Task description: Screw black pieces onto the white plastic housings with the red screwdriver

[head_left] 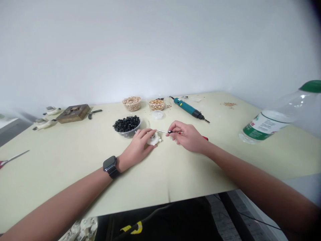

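My left hand (140, 144), with a dark watch (110, 164) on its wrist, rests on the table with its fingers closed around a small white plastic part (153, 139). The hand hides some of that part. To its right, my right hand (184, 135) grips a screwdriver; its thin metal shaft (162, 131) points left, with the tip close to the white part. Whether the tip touches it I cannot tell. Black shows at the fingertips, and a red handle end (205, 138) sticks out behind the hand. Just beyond my left hand stands a clear bowl of small black pieces (127, 124).
Behind are two tubs of small brass-coloured pieces (131, 103) (156, 104), a clear lid (157, 114) and a teal electric screwdriver (188, 107). A bottle (268, 124) stands right. Leftward lie a brown block (74, 113), white parts (44, 124), a black-handled tool (94, 113) and scissors (13, 158).
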The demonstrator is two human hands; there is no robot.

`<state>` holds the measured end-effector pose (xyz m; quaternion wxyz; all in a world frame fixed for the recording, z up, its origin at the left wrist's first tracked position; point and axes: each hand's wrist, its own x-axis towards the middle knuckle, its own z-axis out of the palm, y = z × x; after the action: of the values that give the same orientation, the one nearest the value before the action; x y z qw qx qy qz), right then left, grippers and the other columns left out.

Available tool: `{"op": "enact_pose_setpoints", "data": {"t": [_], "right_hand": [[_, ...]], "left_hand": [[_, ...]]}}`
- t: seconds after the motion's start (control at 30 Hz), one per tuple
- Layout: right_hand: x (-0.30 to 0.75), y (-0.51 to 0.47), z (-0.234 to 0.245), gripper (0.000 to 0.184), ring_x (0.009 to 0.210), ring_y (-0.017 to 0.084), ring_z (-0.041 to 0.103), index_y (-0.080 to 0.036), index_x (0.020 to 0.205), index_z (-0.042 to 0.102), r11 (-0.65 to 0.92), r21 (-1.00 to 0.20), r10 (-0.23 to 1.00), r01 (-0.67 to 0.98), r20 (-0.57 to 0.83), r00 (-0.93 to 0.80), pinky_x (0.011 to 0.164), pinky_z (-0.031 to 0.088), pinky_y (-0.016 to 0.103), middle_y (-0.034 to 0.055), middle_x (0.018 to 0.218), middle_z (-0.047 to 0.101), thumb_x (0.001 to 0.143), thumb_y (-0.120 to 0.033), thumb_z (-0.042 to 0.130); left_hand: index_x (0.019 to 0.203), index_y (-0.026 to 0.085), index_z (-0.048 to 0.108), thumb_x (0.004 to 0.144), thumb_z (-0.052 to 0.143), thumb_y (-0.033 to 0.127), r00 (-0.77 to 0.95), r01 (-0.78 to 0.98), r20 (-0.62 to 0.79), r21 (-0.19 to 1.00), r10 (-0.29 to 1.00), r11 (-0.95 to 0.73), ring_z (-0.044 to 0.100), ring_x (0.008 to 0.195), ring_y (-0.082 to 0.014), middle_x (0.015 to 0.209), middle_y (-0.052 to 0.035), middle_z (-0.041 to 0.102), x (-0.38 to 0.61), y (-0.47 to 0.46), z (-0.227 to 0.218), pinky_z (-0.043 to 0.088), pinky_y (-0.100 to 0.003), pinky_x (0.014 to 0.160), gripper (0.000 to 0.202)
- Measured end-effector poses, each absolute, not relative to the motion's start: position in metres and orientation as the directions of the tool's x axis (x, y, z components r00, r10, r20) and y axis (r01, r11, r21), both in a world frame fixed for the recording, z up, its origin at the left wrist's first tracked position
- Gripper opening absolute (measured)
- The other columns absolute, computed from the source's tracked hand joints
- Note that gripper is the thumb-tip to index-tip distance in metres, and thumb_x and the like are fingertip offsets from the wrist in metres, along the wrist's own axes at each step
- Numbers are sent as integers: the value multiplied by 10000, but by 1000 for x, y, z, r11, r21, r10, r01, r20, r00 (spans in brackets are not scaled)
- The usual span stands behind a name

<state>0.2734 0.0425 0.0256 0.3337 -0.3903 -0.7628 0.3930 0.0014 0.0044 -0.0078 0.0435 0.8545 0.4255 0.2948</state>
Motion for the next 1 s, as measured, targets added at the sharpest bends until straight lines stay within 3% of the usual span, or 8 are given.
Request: {"op": "enact_pose_setpoints", "data": {"t": [0.17, 0.5, 0.8, 1.0], "right_hand": [[269, 46, 22, 128, 786, 174, 665, -227, 1017, 724, 373, -881, 869, 292, 221, -444, 690, 638, 317, 38, 955, 700, 960, -332, 680], [261, 43, 20, 220, 685, 144, 703, -192, 1060, 705, 143, -981, 849, 132, 53, -526, 657, 636, 286, 27, 886, 714, 906, -319, 795], [258, 39, 20, 214, 681, 148, 697, -187, 1082, 752, 178, -973, 840, 146, 73, -538, 668, 615, 293, 4, 823, 685, 903, -305, 756], [258, 37, 22, 207, 646, 139, 687, -193, 1045, 770, 215, -967, 833, 133, 111, -541, 653, 594, 287, 8, 843, 706, 870, -303, 781]], "left_hand": [[1611, 252, 462, 1048, 656, 348, 480, 687, 538, 261, 693, -679, 607, 1252, -319, 1431, -168, 626, 3, 2, -6, 547, -554, 1088, 603], [1599, 224, 513, 998, 715, 386, 448, 675, 614, 244, 650, -696, 631, 1169, -317, 1336, -163, 663, 4, 0, -4, 555, -513, 1045, 655], [1550, 171, 531, 1021, 696, 421, 466, 684, 640, 177, 611, -708, 618, 1106, -300, 1274, -165, 681, 6, -2, -3, 560, -493, 997, 608], [1535, 206, 551, 1025, 683, 492, 465, 692, 635, 175, 617, -701, 630, 1093, -301, 1257, -156, 683, 5, -2, -4, 554, -503, 994, 599]]}}
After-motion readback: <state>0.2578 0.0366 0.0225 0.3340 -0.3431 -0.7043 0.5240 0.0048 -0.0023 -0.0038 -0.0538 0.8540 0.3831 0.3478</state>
